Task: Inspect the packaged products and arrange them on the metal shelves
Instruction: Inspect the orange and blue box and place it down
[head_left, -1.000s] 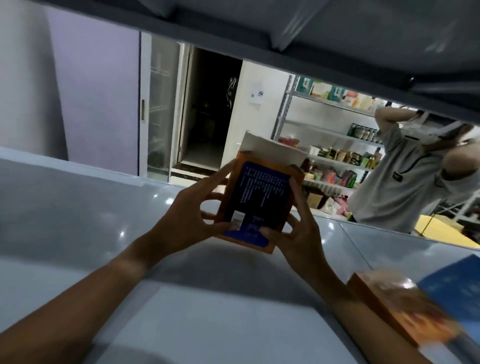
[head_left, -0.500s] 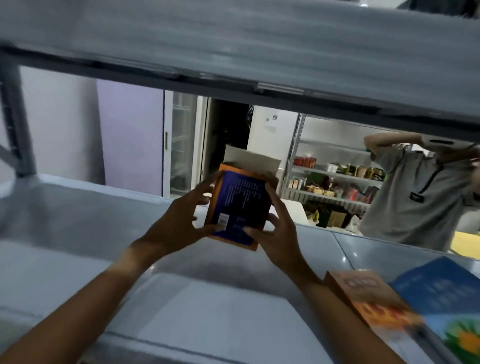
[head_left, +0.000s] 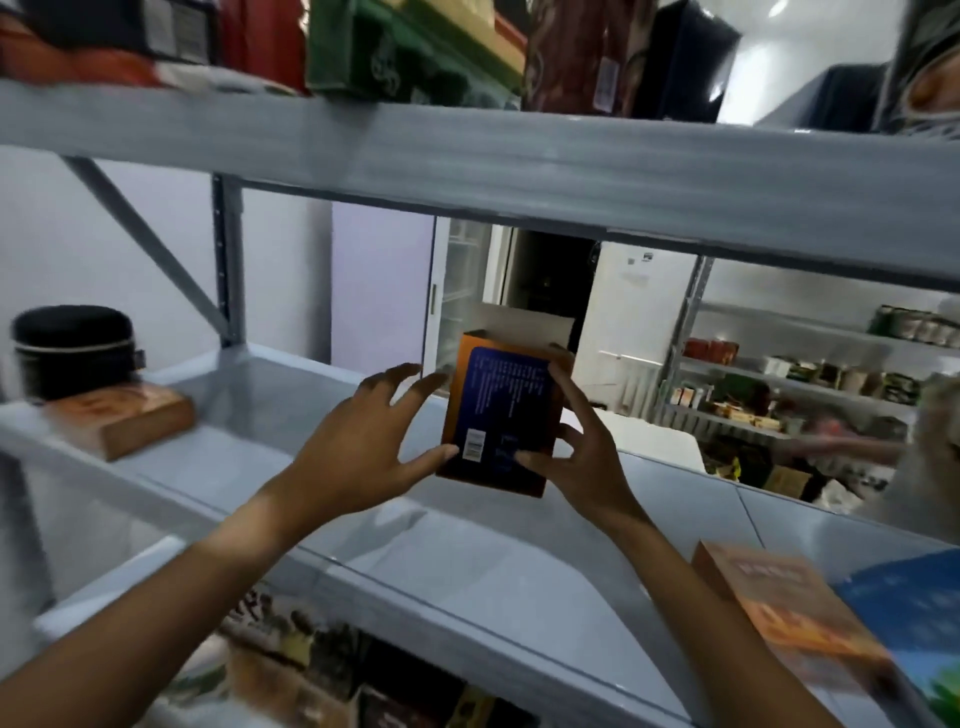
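Note:
An orange box with a dark blue printed panel (head_left: 506, 410) stands upright on the grey metal shelf (head_left: 467, 561), its white top flap raised. My right hand (head_left: 582, 452) grips its right edge, fingers curled round the side and thumb on the lower front. My left hand (head_left: 358, 452) is at the box's left side with straight, spread fingers; the thumb tip touches the lower left corner.
A black round container (head_left: 72, 348) and a flat orange box (head_left: 124, 415) sit at the shelf's left. An orange box (head_left: 784, 618) and a blue box (head_left: 914, 608) lie at the right. Packs (head_left: 395, 52) fill the shelf above, and more products (head_left: 311, 670) the one below. A blurred person (head_left: 935, 415) is behind.
The view has pulled back and up, bringing the upper shelf and the left end into sight. My left fingers have spread off the box; my right hand keeps its grip.

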